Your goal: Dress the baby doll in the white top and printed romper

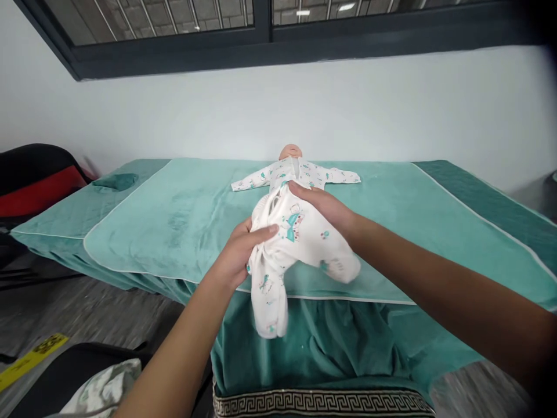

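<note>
A pair of white printed baby pants [304,232] hangs between my hands, its two legs pointing down and toward me. My left hand [243,249] grips the left side of the cloth, thumb lying on top. At the waist, my right hand [319,203] pinches the fabric, some of its fingers hidden behind the garment. Beyond them a baby doll [290,152] lies face up on the bed. It wears a white printed baby top [285,170], with both sleeves stretched out to the sides. The doll's lower body is hidden behind the pants.
The bed has a green velvet cover [183,215] and stands against a white wall under a dark window frame [270,40]. A black and red chair [41,180] is at left. Patterned cloth [104,386] lies on a black seat at lower left, near yellow floor tape [32,360].
</note>
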Demonstrator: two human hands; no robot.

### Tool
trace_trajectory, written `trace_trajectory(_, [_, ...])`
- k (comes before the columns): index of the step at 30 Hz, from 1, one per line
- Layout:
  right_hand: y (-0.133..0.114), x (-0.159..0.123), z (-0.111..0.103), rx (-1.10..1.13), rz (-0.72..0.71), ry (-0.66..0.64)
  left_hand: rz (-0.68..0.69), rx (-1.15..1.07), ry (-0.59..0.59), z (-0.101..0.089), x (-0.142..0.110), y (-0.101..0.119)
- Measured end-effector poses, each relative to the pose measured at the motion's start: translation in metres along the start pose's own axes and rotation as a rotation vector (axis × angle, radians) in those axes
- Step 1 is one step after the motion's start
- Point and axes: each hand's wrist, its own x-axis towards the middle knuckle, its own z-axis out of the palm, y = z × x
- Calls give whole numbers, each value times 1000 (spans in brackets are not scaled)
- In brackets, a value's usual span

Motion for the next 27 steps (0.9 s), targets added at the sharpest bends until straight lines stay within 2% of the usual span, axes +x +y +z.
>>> trace_trajectory(3, [22,-13,-12,-57,29,39,48,-39,109,3,6,-10])
trace_trajectory(5, [44,-25,-24,-157,78,82,33,22,160,1,11,-23])
trace_trajectory(7, [69,-37,-38,-295,66,211,28,192,221,-1,18,-39])
trace_trajectory(9, [93,-45,-52,-458,-7,392,58,478,262,-1,27,-54])
trace_trajectory(11, [114,-49,-64,-575,-57,548,113,809,242,3,36,-62])
trace_trajectory(13, [129,-49,-72,-627,-75,651,137,1106,165,12,44,-62])
trace_trajectory(16, [137,-46,-75,-623,-63,694,71,1421,61,28,51,-55])
trace_trajectory(18, [137,-45,-74,-581,-63,678,18,1505,40,35,53,-50])
trace_trajectory(21, [133,-43,-75,-475,-101,625,-1,1406,24,38,56,-47])
trace_trajectory(25, [126,-36,-86,-432,-238,626,23,938,-72,37,60,-41])
trace_trajectory(27, [124,-29,-94,-459,-328,655,-12,734,-133,39,61,-37])
